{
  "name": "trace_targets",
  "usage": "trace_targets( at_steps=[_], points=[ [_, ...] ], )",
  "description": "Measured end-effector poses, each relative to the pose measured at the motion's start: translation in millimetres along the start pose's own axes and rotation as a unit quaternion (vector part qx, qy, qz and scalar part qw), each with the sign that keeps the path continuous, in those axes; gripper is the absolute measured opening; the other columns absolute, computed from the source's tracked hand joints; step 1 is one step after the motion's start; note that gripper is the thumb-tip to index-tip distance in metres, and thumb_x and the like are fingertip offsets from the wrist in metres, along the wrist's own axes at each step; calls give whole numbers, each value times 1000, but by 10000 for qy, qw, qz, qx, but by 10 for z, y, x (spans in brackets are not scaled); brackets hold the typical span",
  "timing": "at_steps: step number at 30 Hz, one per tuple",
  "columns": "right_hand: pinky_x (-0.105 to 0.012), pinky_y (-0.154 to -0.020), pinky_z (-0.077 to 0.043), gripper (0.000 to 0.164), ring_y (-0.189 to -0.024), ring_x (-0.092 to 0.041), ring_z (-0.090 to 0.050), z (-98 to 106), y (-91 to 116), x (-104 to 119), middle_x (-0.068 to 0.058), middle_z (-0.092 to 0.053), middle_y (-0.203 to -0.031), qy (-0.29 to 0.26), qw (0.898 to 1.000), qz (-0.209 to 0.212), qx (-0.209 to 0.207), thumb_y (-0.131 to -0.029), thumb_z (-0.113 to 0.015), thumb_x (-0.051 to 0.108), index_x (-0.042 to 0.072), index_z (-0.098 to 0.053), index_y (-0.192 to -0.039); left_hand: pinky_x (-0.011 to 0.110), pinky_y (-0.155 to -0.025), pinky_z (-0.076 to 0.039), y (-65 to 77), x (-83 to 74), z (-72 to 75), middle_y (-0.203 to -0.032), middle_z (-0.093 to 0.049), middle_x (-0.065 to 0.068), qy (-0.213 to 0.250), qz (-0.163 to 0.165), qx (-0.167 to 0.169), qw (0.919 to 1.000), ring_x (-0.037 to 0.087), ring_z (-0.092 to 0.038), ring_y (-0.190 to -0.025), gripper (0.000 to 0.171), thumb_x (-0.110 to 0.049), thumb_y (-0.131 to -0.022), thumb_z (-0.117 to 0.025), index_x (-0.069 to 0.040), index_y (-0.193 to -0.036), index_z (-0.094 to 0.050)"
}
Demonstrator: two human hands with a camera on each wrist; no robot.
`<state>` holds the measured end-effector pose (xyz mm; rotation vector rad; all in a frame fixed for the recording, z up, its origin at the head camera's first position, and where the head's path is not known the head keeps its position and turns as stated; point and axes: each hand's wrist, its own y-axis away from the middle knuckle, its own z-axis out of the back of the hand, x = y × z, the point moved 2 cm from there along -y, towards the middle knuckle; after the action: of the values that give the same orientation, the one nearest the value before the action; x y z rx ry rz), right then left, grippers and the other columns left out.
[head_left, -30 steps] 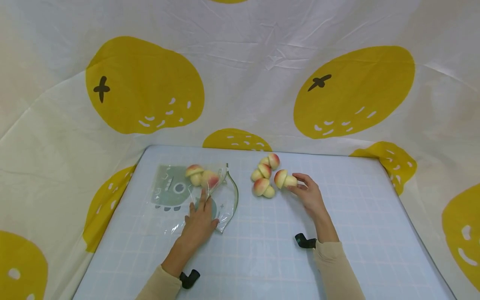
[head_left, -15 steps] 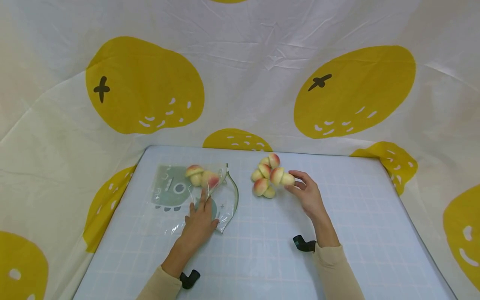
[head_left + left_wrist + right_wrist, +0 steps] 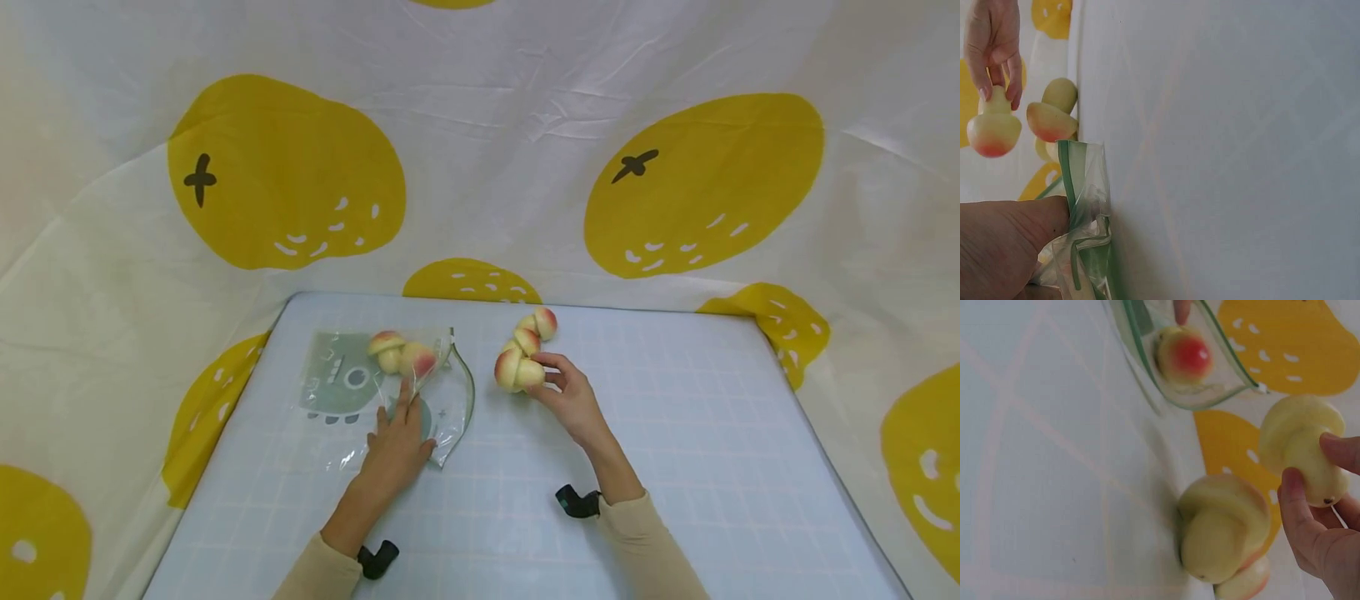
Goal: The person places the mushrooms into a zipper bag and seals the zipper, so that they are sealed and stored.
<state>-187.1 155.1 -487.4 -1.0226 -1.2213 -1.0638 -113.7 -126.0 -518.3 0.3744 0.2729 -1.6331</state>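
Observation:
My right hand (image 3: 573,404) pinches a toy mushroom (image 3: 517,372) by its pale stem, its reddish-yellow cap facing left. In the right wrist view, the held mushroom (image 3: 1304,447) is raised beside another mushroom (image 3: 1219,525) on the table. My left hand (image 3: 395,450) lies on a clear zip bag (image 3: 330,375) with a green print, fingers stretched out. Inside the bag are two mushrooms (image 3: 417,358). The left wrist view shows the thumb (image 3: 1047,219) against the bag's green-edged mouth, which stands partly open toward the right.
Two more mushrooms (image 3: 547,322) show behind the held one, which hides another below it. A pale checked cloth covers the table (image 3: 712,433). A white curtain (image 3: 495,183) with yellow fruit prints hangs along the table's back and sides.
My right hand has carried the mushroom left and slightly toward me, over the nearest loose mushroom. My left hand and the bag have stayed in place.

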Motion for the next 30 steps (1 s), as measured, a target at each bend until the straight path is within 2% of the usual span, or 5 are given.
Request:
trace_targets(
  at_steps=[9,15,21,28,30],
  points=[
    [-24,-80,-51,46,-112,-36,-57,-397,68,224,-24,-55,-132,47,9994,-22,347,-86,-70,-11,-11,-54,-130,80,-81,-38,0,9,-8,-165,-8,20,74,25,-44,10000,69,-30,-128,81,-25,-89,-78,6,-150,-35],
    [-25,-78,-50,45,-110,-43,-57,-567,-32,-38,-26,-54,-130,226,9985,214,448,-86,-71,-9,-11,-56,-128,80,-81,-38,-3,21,-22,-165,-9,20,88,34,-75,9999,69,-30,-128,81,-25,-89,-78,6,-150,-35],
    [-31,-80,-53,43,-106,-40,-61,-715,-117,-215,-19,-58,-130,482,9974,302,447,-86,-75,-1,-3,-61,-126,80,-82,-38,-3,11,-15,-165,-10,19,117,63,-85,9999,69,-30,-128,80,-25,-88,-79,5,-149,-36],
    [-33,-79,-55,41,-98,-36,-65,-862,-156,-268,-17,-64,-122,830,9952,328,398,-84,-79,3,-1,-65,-122,80,-81,-39,4,19,-21,-165,-10,19,63,71,-71,9999,68,-31,-127,81,-25,-87,-79,5,-149,-36],
    [-35,-78,-55,41,-97,-39,-65,-895,-123,-158,-21,-63,-121,851,9950,286,427,-84,-78,0,-5,-63,-122,80,-80,-39,3,18,-20,-165,-10,20,53,49,-73,9999,69,-31,-127,81,-25,-87,-79,5,-149,-36]
  ],
)
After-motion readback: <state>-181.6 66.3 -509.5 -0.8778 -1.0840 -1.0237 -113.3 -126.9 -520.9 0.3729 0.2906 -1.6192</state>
